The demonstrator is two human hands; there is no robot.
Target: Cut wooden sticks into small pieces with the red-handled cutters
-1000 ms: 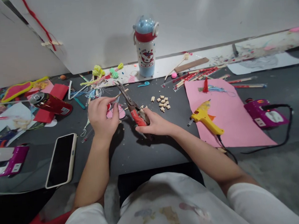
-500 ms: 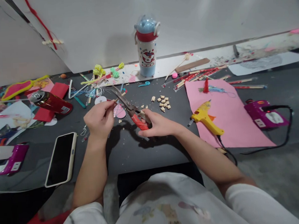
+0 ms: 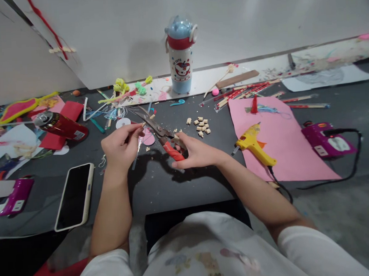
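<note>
My right hand (image 3: 199, 150) is closed round the red-taped handles of a pair of scissors (image 3: 164, 135). Their blades point up and left, parted, with the tips just past my left fingertips. Thumb and forefinger of my left hand (image 3: 121, 144) pinch a thin pale wooden stick (image 3: 144, 124); only its end shows by the blades, and the rest is hidden in the hand. Beneath the blades lies a pink oval piece (image 3: 148, 137). Several short cut wooden pieces (image 3: 201, 124) form a small cluster to the right of the scissors.
A yellow glue gun (image 3: 254, 146) rests on pink paper (image 3: 290, 149) at right, its cord trailing forward. A purple box (image 3: 325, 141) stands beyond it. Wrapped sticks (image 3: 247, 94) and a bottle (image 3: 180, 64) are at the back. A phone (image 3: 74, 197) and red can (image 3: 63, 127) lie left.
The left hand has shifted very slightly left and its fingers have turned a little. A clear strip now shows beside it. The scissors stay in nearly the same place.
</note>
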